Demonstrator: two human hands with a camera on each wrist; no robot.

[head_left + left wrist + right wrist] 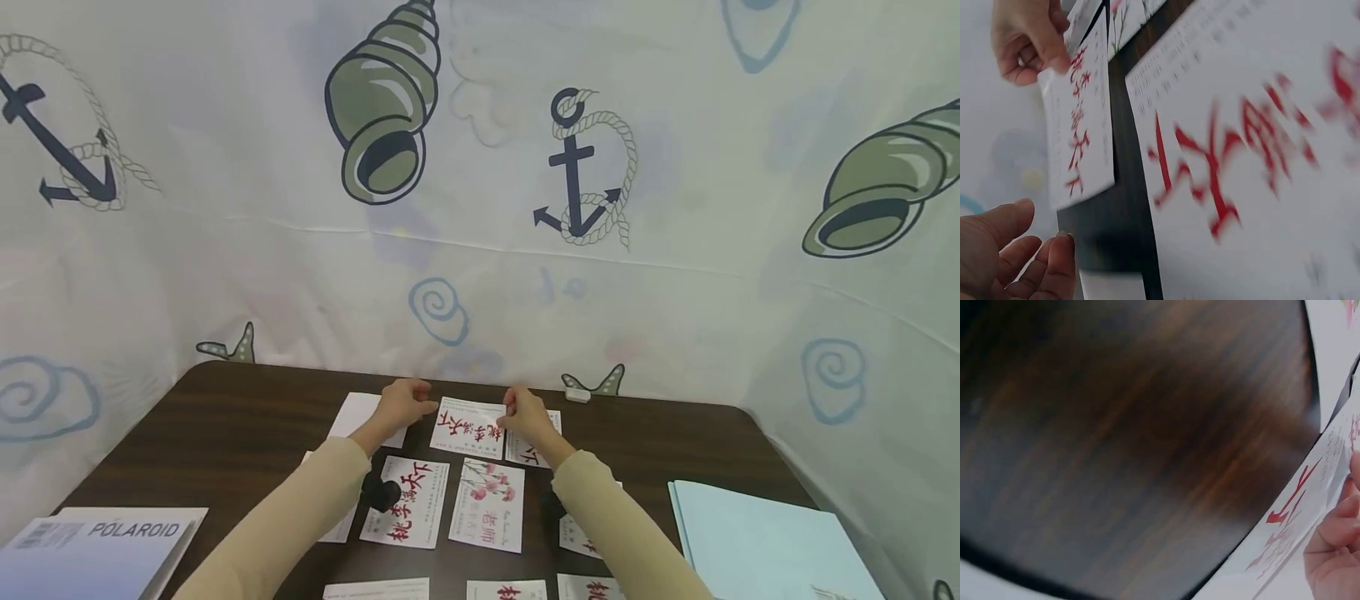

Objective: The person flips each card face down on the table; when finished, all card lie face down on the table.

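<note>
A white card with red calligraphy (467, 429) is at the table's far side, between both hands. My right hand (528, 417) pinches its far right corner between thumb and fingers, and in the left wrist view the card (1079, 131) looks tilted up. My left hand (403, 406) is just left of that card, fingers loosely bent and holding nothing. Beneath the left hand lies a plain white card (351, 412). Another red-lettered card (521, 450) is partly hidden by the right hand. Nearer are a calligraphy card (420, 508) and a pink-flower card (487, 504).
Several more cards lie along the near edge, among them a red-lettered card (506, 590). A Polaroid box (112, 542) stands at the left, and pale blue folders (765, 533) at the right. Behind the dark wooden table (247, 408) hangs a sea-patterned cloth (495, 317).
</note>
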